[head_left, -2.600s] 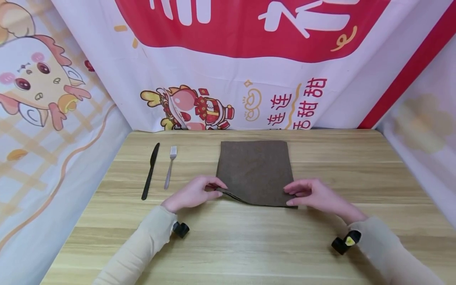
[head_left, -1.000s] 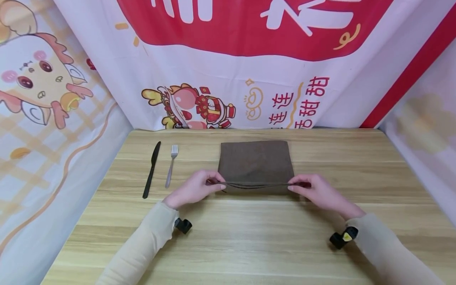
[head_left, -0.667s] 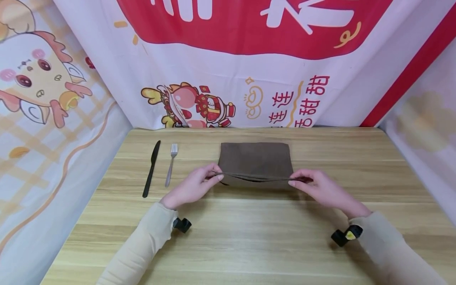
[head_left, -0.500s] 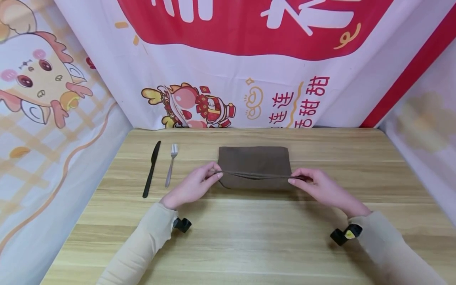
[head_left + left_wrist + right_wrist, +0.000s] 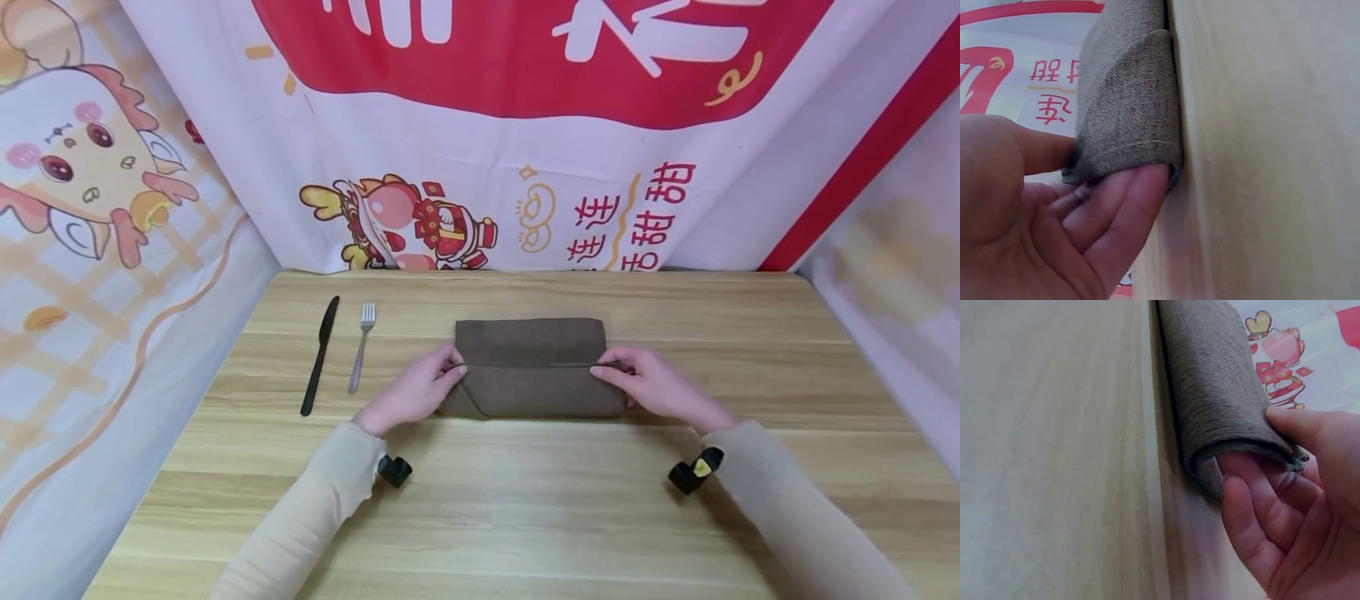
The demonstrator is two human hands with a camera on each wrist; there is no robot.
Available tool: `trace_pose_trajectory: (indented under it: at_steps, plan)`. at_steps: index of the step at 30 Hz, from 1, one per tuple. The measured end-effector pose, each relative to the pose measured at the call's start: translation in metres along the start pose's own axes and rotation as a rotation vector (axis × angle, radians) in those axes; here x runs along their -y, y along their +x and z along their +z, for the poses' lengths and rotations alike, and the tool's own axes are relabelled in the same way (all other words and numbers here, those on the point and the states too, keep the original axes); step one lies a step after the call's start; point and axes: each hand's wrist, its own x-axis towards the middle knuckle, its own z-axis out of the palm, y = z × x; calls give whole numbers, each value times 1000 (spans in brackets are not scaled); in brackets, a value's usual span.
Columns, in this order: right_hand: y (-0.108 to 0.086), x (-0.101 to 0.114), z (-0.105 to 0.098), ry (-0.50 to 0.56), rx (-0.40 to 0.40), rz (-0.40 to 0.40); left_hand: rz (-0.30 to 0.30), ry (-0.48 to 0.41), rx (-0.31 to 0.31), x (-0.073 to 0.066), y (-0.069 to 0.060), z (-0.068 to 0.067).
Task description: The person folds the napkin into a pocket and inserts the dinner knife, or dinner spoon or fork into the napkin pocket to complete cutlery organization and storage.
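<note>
A dark brown cloth [image 5: 540,392] lies on the table, its near part folded back over the far part, with the folded edge running level between both hands. The left hand [image 5: 412,389] pinches the left end of that edge; in the left wrist view its thumb is on top of the cloth [image 5: 1132,100] and other fingers reach into the fold. At the right end, the right hand [image 5: 660,387] pinches the edge; the right wrist view shows the thumb on the curved cloth [image 5: 1216,381] and fingers inside the layers. Some fingertips are hidden by fabric.
A black knife [image 5: 320,354] and, beside it, a fork [image 5: 362,348] lie on the wooden table [image 5: 525,517] left of the cloth. A printed white and red curtain [image 5: 480,142] hangs behind the table's far edge, with more printed cloth on both sides.
The near edge of the cloth has been lifted and folded away from the person. Since then the whole cloth has shifted slightly nearer, its far edge lower in view, both hands keeping their pinch.
</note>
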Motion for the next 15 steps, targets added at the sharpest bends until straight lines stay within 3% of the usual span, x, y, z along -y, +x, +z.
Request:
trace_pose_trajectory:
  at_steps: [5,15]
  plan:
    - [11,-7,4,5,19,11,-48,-12,30,-2,2,1]
    - [16,-11,-2,69,63,66,-128,-187,86,7,2,-2]
